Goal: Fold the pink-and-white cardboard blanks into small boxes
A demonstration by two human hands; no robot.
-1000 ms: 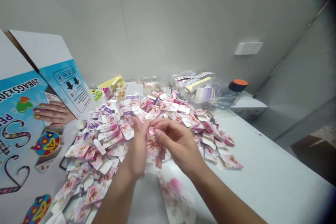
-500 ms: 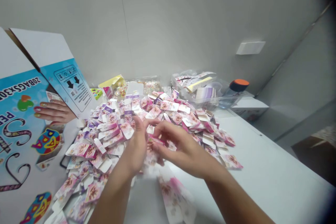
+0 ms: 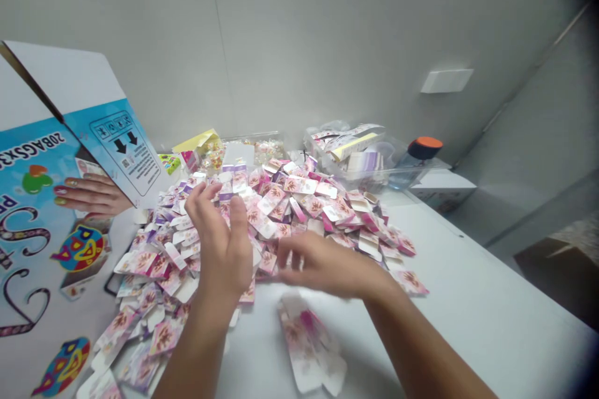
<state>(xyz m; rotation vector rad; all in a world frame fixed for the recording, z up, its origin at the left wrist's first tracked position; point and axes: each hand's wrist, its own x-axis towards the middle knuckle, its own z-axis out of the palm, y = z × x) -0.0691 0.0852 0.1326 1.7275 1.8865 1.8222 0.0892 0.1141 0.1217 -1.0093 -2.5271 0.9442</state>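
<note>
L hand [image 3: 219,246], approx. ctr., is up in front of the pile of small pink-and-white cartons [image 3: 299,186], thumb spread well apart from its fingers. R hand [image 3: 330,265], just to its right, is blurred, w/ fingers curled toward the L; from my remote post I can't tell whether they pinch anything. The pile covers the far and left parts of the white counter [image 3: 449,299]; nearer me lie loose cartons [image 3: 299,349]. Left: lg. printed box [image 3: 93,199]. Far right: clear tray [image 3: 369,183] w/ packaging, beside an orange-capped bottle [image 3: 412,168].
</note>
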